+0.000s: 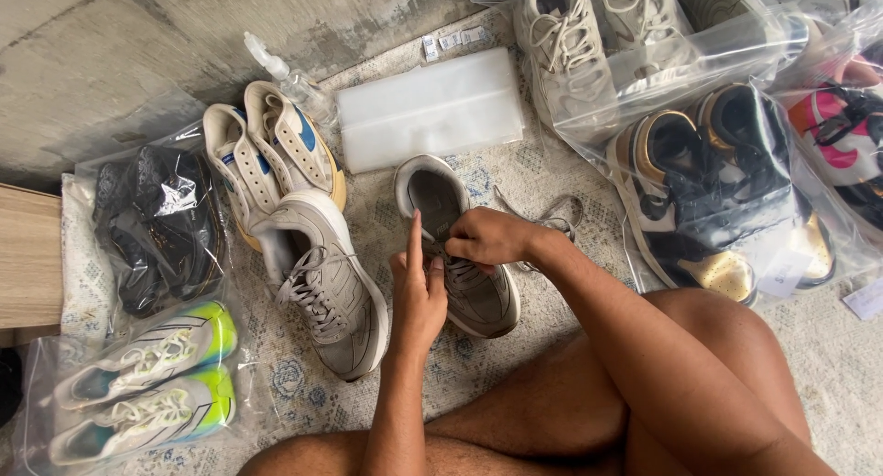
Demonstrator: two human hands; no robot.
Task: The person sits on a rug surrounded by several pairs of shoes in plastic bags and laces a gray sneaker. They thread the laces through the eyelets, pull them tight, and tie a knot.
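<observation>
**Both hands on the grey shoe's laces**

My right hand (486, 237) is pinched shut on the laces (543, 226) of the grey shoe (457, 246) in front of my knees. My left hand (418, 287) touches the same shoe at the tongue, forefinger straight up, other fingers curled. Its mate (329, 287) lies just left of my left hand. Bagged shoes (708, 177) sit beyond my right hand.

At far left we see a clear plastic bag (152, 228) of black shoes, and below it a clear bag (138, 389) with white and neon-yellow trainers. Top right lie clear bags holding beige sneakers (635, 44), black-and-gold ones (717, 182), and pink ones (842, 136). Small white tags (451, 41) sit above a frosted white flat packet (430, 108). A white label (865, 298) lies at right.
</observation>
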